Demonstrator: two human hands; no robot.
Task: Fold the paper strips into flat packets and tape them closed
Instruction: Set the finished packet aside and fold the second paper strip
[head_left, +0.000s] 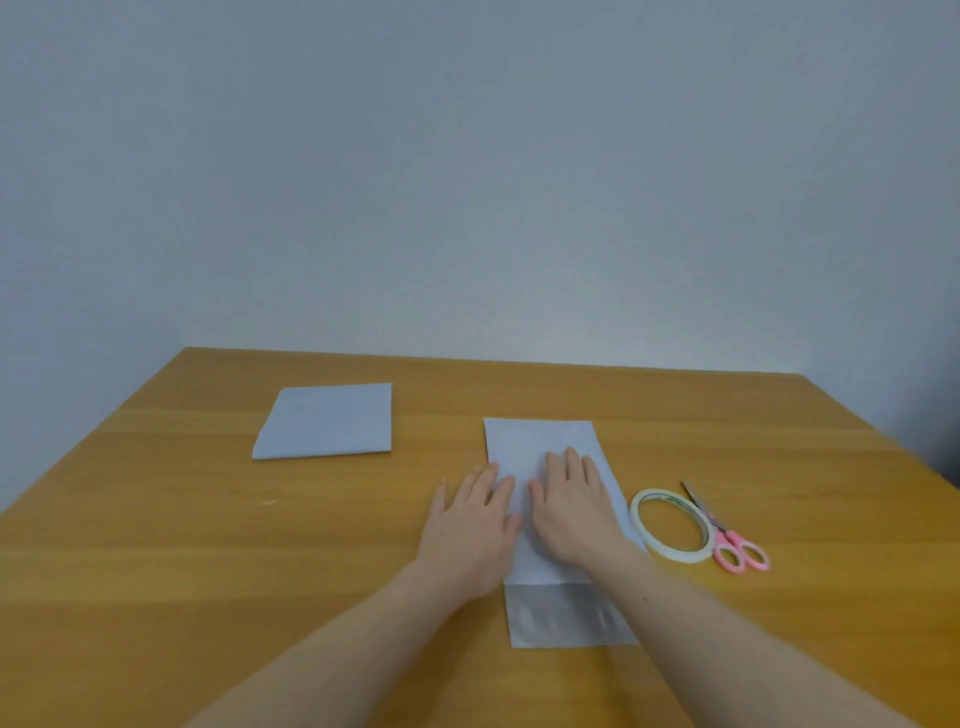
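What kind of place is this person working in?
Probably a plain room at home or in an office, set up for paper craft: a bare wooden table against a blank wall, with a tape roll and pink scissors beside the paper strip.

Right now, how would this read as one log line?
step: pressing fold | left hand and right hand: flat on strip | tape, scissors: untouched | packet: set aside
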